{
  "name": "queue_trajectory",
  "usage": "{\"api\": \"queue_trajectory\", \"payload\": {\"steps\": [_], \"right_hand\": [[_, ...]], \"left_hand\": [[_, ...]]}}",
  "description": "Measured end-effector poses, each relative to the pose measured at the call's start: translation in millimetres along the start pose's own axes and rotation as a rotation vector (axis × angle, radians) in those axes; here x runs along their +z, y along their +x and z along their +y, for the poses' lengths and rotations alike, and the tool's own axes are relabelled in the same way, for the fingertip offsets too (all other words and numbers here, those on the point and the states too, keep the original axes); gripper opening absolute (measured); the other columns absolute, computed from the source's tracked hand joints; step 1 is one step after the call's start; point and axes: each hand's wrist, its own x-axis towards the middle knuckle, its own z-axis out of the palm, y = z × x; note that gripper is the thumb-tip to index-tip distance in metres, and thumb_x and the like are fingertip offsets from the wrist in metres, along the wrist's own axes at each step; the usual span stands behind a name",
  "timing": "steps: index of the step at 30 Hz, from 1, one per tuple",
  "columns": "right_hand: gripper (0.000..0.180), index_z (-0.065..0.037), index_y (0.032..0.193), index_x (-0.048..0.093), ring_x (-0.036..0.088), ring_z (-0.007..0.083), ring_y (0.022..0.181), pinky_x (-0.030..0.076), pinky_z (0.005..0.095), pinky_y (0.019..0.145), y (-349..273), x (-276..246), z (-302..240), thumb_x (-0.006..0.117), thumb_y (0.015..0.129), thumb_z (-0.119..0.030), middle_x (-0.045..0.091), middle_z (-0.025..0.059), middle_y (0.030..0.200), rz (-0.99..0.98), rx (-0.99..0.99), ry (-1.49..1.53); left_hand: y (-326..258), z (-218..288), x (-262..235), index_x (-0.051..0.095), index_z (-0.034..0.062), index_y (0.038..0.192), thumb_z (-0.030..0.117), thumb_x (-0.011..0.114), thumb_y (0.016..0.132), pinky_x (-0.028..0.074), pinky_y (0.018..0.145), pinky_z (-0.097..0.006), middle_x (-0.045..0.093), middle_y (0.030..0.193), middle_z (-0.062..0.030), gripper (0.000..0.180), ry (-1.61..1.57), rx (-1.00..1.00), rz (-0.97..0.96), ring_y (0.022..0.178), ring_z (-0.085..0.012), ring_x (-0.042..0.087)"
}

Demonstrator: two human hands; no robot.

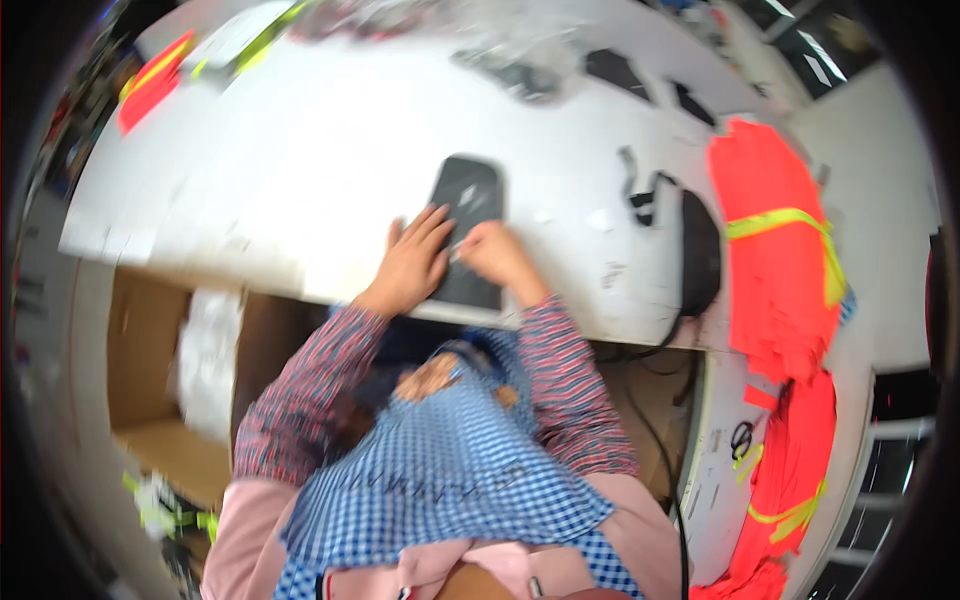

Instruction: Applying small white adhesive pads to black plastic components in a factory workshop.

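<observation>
A flat, dark grey panel (472,185) with rounded corners lies on the white table in front of me, its long side pointing away. It bears a small pale mark near its far end. My left hand (408,268) rests on the panel's left side, fingers stretched out and apart. Over the panel's right side, my right hand (497,258) is closed, its fingers curled together beside the left fingertips. A tiny pale spot shows at its fingers, but blur hides what they hold, if anything.
On the white table (330,170), a dark curved piece with black straps (700,250) lies to the right. Clear plastic bags (530,60) sit at the back. Orange fabric stacks (770,240) with yellow bands line the right side. An open cardboard box (140,350) stands at lower left.
</observation>
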Motion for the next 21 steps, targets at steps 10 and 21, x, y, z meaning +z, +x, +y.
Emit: {"api": "queue_trajectory", "payload": {"steps": [10, 21], "right_hand": [[0.013, -0.005, 0.083, 0.058, 0.060, 0.0357, 0.088, 0.048, 0.0436, 0.077, -27.0, 23.6, 23.3, 0.067, 0.083, -0.014, 0.061, 0.0146, 0.087, 0.695, -0.181, 0.061], [0.014, -0.004, 0.080, 0.055, 0.059, 0.0362, 0.087, 0.046, 0.0440, 0.076, -25.2, 30.1, 9.0, 0.067, 0.082, -0.010, 0.058, 0.0143, 0.085, 0.776, -0.244, 0.184]], "left_hand": [[-2.0, 2.2, 1.9, 0.049, 0.0061, 0.139, 0.016, 0.052, 0.095, 0.014, 0.117, -0.059, 0.039, 0.154, -0.0132, 0.045, 0.045, 0.020, -0.025, 0.145, -0.0334, 0.030], [0.4, -1.7, 1.8, 0.047, 0.0046, 0.141, 0.014, 0.049, 0.096, 0.012, 0.119, -0.056, 0.038, 0.155, -0.0140, 0.045, 0.072, 0.006, -0.064, 0.147, -0.0360, 0.026]]}}
